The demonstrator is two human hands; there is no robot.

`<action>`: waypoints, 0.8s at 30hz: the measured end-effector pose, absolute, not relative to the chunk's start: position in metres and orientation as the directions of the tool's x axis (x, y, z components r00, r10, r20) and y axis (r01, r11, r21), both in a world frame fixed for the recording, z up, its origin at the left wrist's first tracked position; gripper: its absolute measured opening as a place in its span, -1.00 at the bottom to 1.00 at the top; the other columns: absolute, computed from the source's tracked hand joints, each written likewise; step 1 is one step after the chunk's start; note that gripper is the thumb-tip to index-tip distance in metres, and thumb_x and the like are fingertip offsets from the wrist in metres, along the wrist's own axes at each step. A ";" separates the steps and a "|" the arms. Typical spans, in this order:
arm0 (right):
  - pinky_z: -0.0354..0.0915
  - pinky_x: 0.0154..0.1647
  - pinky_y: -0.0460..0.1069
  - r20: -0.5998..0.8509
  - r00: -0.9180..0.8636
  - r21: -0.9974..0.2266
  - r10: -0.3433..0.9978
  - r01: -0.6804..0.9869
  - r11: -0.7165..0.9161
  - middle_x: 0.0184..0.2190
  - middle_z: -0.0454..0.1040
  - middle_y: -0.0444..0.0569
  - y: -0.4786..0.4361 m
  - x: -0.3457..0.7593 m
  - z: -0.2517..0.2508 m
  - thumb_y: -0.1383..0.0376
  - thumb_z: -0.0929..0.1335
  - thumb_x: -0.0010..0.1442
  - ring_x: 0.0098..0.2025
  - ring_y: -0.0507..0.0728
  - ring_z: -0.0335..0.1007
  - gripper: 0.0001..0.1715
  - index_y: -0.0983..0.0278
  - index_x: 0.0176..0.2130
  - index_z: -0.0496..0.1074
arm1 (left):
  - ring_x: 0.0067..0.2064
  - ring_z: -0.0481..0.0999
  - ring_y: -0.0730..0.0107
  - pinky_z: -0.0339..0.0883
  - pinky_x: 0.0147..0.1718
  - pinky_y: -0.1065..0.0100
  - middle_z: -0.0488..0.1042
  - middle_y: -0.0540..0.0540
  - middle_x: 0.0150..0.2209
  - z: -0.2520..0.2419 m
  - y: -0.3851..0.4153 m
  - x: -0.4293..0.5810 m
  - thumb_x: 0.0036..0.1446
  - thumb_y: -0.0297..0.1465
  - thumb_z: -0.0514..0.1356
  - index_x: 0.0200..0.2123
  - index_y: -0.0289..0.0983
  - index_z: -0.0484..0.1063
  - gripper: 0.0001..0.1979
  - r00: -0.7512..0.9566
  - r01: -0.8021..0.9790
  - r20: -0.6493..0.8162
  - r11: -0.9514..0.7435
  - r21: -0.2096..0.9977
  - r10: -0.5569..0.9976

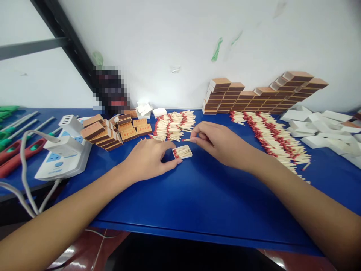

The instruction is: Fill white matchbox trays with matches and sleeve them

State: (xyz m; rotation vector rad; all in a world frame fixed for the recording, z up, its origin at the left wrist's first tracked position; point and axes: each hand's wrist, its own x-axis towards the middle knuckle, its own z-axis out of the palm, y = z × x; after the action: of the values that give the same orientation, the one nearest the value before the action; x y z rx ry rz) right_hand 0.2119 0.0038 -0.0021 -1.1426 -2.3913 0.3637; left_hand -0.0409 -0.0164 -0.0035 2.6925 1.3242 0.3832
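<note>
1. Tray (188,156) sits on the blue table (197,203) between our hands, part-filled with matches (183,151), red heads leftward.
2. Our left hand (149,156) has the tray's left end between thumb and forefinger, parted about as wide as the tray; how firm that hold is, we cannot tell. If it slackens, a nudge could skew the tray.
3. Our right hand (217,140) pinches a single match (186,140) in closed fingertips, just beyond the tray. Gripped near its plain end, it could twist or slip; laid in crooked, it could jut over the rim.
4. Just behind lies the near pile (173,126); a brushing knuckle could scatter it.
5. Beyond our right forearm spreads the long pile (270,131), which a careless elbow could sweep askew.
6. Farther out, the box wall (251,101) rises unevenly and could topple if bumped; leftward, the power strip's (67,162) cords could snag our arm.
</note>
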 end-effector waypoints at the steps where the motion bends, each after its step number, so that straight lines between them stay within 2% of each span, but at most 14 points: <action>1: 0.16 -0.30 0.00 0.291 -0.556 -0.425 0.779 0.654 0.626 -0.24 0.49 -0.03 0.000 0.211 0.000 0.28 0.29 0.43 -0.27 0.12 0.37 -0.88 0.22 -0.21 0.37 | -0.50 0.43 0.39 0.10 -0.46 0.33 0.49 0.02 -0.52 -0.004 -0.016 -0.041 0.27 -0.09 0.25 -0.05 -0.21 0.60 -0.64 0.581 0.766 0.174 -0.606 0.214 0.795; 10: 0.15 -0.32 0.01 0.140 -0.604 -0.313 0.785 0.725 0.614 -0.14 0.52 0.00 -0.017 0.192 -0.003 0.29 0.26 0.47 -0.29 0.12 0.42 -0.88 0.23 -0.15 0.37 | -0.49 0.44 0.40 0.12 -0.46 0.34 0.48 0.04 -0.52 -0.004 -0.015 -0.041 0.26 -0.09 0.27 -0.11 -0.21 0.60 -0.67 0.591 0.751 0.189 -0.621 0.226 0.784; 18: 0.07 -0.39 0.01 0.148 -0.585 -0.274 0.797 0.750 0.601 -0.16 0.53 0.01 -0.015 0.188 -0.008 0.27 0.26 0.48 -0.35 0.10 0.37 -0.84 0.24 -0.14 0.40 | -0.49 0.44 0.39 0.11 -0.45 0.34 0.49 0.03 -0.50 -0.003 -0.016 -0.040 0.27 -0.08 0.26 -0.09 -0.20 0.59 -0.67 0.608 0.745 0.149 -0.625 0.234 0.780; 24: 0.07 -0.38 0.00 0.220 -0.593 -0.314 0.774 0.709 0.632 -0.22 0.51 -0.04 -0.014 0.195 -0.008 0.28 0.27 0.44 -0.37 0.08 0.32 -0.86 0.22 -0.16 0.43 | -0.50 0.43 0.41 0.11 -0.47 0.35 0.48 0.04 -0.52 -0.004 -0.016 -0.040 0.26 -0.09 0.27 -0.12 -0.20 0.59 -0.68 0.611 0.737 0.161 -0.631 0.244 0.776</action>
State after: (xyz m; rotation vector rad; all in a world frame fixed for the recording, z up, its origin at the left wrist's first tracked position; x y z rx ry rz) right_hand 0.1945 -0.0143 -0.0082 -1.1876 -2.5214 0.2760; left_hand -0.0397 -0.0163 -0.0035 2.6791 1.2671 0.3785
